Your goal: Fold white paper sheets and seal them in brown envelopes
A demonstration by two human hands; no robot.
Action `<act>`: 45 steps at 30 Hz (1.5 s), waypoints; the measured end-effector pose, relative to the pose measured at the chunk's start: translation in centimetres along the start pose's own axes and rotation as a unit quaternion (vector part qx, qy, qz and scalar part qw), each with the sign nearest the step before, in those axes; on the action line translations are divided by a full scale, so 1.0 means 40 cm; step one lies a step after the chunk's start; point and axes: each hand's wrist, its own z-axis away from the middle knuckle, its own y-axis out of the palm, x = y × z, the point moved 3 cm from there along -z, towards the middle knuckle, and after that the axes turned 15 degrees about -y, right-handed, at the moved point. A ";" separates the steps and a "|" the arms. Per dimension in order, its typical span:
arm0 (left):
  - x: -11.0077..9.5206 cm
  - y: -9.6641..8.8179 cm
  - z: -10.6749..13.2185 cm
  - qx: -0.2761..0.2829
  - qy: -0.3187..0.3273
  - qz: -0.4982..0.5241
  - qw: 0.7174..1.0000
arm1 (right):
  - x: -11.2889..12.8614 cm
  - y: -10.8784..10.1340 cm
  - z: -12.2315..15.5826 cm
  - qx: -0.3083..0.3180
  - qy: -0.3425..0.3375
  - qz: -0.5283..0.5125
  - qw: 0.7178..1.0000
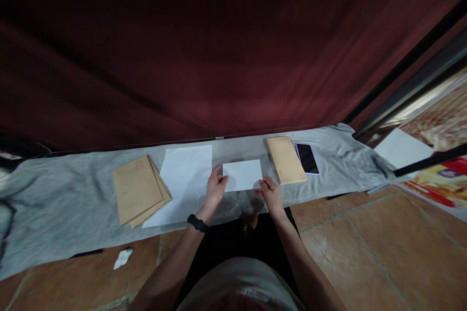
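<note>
Two stacks of flat brown paper envelopes lie on the gray cloth (65, 204) spread over the tiled floor (365, 233). The left envelopes (136, 189) sit fanned a little, left of centre. The right envelopes (286, 159) are squared up just right of centre. Whether anything is inside either stack I cannot tell.

In the middle of the frame the small white paper (243, 175) lies flat on the cloth, a neat rectangle between both hands. The left hand (216, 187) has its fingers (223, 181) drawn close together and its thumb above them, nipping the paper's left edge. The right hand (270, 192) keeps its fingers (263, 183) bent and bunched, tips touching the paper's lower right corner. Whether they pinch it or only press on it I cannot tell. A black wristband (197, 223) circles the left wrist.

A large white sheet (186, 175) lies smooth between the left envelopes and the left hand, partly under the envelopes. A dark, glossy phone (307, 158) rests just beside the right envelopes. The cloth is soft and wrinkled, bunched at its right end. A crumpled white scrap (123, 258) lies on the reddish tiles at lower left. A dark red curtain (219, 58) fills the upper frame.
</note>
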 end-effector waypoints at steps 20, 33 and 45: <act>0.023 0.059 0.053 -0.107 0.260 -0.433 0.857 | -0.036 0.037 0.029 0.183 -0.318 0.512 0.776; 0.062 0.186 0.090 -0.004 0.308 -0.495 0.813 | -0.050 0.030 0.040 0.200 -0.329 0.546 0.744; 0.086 0.094 0.055 -0.068 0.249 -0.491 0.832 | -0.058 0.029 0.038 0.177 -0.332 0.530 0.760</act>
